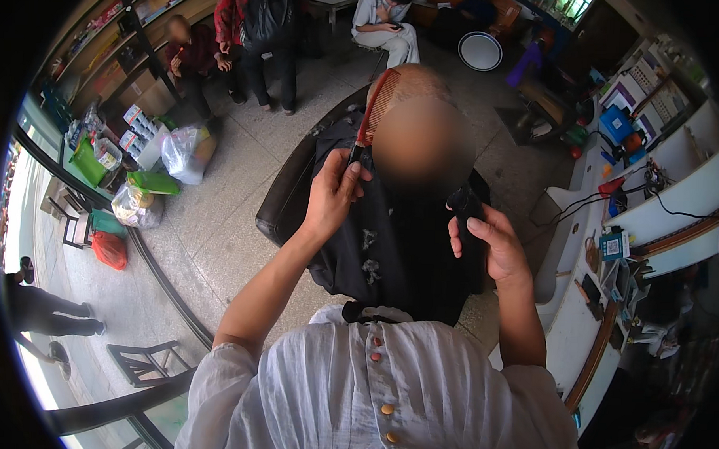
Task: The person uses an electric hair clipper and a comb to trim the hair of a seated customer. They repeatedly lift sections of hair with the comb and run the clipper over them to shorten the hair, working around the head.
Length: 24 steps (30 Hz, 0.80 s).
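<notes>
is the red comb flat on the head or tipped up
Tipped up. The red comb stands on edge along the seated person's head, gripped at its lower end by the left hand. The right hand holds a dark clipper.

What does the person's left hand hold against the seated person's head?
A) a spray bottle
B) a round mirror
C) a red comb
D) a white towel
C: the left hand grips a red comb laid on the seated person's head, while the right hand holds a black clipper.
</notes>
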{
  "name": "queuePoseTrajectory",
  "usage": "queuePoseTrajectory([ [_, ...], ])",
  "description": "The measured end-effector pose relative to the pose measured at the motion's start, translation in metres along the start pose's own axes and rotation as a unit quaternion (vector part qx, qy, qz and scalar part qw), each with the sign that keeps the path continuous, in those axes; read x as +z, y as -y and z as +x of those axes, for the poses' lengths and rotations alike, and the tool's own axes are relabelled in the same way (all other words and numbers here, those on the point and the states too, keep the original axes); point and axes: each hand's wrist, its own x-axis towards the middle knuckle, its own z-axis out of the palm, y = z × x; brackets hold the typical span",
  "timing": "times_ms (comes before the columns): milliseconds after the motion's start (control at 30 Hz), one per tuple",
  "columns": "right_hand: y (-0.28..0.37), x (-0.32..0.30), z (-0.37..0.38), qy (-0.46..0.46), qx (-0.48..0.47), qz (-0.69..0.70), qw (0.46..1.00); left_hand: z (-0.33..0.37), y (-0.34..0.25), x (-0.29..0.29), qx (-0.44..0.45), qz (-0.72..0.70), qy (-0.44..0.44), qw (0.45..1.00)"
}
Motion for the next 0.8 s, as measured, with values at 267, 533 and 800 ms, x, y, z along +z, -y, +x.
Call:
queuePoseTrajectory([
  [267,0.018,-0.037,-0.001,-0.07,0.003,-0.025,0.997,0.058,-0.009,0.033,0.11,0.136,-0.015,0.984],
  [533,0.016,-0.049,0.033,-0.103,-0.001,-0.132,0.986,0.066,0.0,0.015,0.203,0.33,0.037,0.921],
  [800,0.024,-0.043,0.063,-0.173,0.017,-0.314,0.933,0.078,-0.018,-0.005,0.23,0.359,0.0,0.904],
])
